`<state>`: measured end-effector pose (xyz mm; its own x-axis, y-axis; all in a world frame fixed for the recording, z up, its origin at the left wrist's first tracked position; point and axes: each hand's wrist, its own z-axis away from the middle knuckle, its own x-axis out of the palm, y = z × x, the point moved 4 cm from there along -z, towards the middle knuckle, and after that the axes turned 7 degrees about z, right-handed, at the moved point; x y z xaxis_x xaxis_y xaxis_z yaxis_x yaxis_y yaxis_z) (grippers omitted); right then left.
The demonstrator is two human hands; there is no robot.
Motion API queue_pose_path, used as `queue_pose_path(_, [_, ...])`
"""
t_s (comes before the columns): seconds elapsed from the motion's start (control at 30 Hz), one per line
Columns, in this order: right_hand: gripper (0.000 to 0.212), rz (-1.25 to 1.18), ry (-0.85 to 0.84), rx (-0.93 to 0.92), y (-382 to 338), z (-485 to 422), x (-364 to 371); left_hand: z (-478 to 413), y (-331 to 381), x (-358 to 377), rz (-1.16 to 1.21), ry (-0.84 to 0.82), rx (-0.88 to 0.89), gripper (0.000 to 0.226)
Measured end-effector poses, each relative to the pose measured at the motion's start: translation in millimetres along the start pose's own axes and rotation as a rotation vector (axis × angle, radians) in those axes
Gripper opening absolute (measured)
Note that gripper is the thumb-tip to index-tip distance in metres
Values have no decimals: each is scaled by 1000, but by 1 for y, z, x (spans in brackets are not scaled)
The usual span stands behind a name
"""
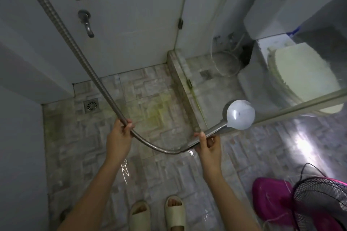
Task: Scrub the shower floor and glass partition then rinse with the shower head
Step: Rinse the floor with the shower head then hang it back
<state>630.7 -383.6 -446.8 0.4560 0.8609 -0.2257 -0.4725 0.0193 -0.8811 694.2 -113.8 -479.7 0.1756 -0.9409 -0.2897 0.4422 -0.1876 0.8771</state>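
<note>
From the head camera, looking down into the shower corner: the left hand (122, 133) has its fingers curled round the ribbed, flexible metal hose (56, 18), which runs up the grey wall to the upper left and sags in a loop between the two hands. The right hand (208, 144) grips the chrome handle of the round, white-faced shower head (241, 114), with the head itself just above and to the right of the hand, close to the metal-edged clear glass partition (206, 15). Below lies the grey, block-patterned tile shower floor (78, 137), with a yellow-green stain near the raised tile curb (180, 80) under the glass (whether water is flowing, I cannot tell). A square metal drain (91, 106) sits in the far left corner, and a chrome wall tap (86, 22) above it. Through the glass shows a white toilet (300, 73). Two pale slippers (175, 212) stand at the bottom, a black wire fan (323, 202) and a pink object (272, 199) at the lower right.
</note>
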Motion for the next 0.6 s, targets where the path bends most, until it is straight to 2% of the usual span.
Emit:
queue_pose_path(0.17, [32, -129, -87, 97, 10, -35, 17, -16, 5, -1, 29, -1, 1, 8])
queue_pose_path(0.27, [33, -154, -138, 118, 11, -49, 25, -20, 5, 1, 17, 3, 3, 12])
queue_pose_path(0.33, [26, -148, -165, 123, 10, -57, 29, -20, 5, 2, 29, 14, 5, 23])
queue_pose_path(0.4, [28, -143, -171, 113, 6, -65, 32, -19, 5, 4, 46, 36, 2, 30])
queue_pose_path(0.5, [42, -150, -171, 84, -5, -75, 38, -17, 7, 6, 72, 58, 10, 25])
queue_pose_path(0.6, [36, -182, -176, 59, -18, -88, 45, -17, 7, 8, 119, 67, 9, 13])
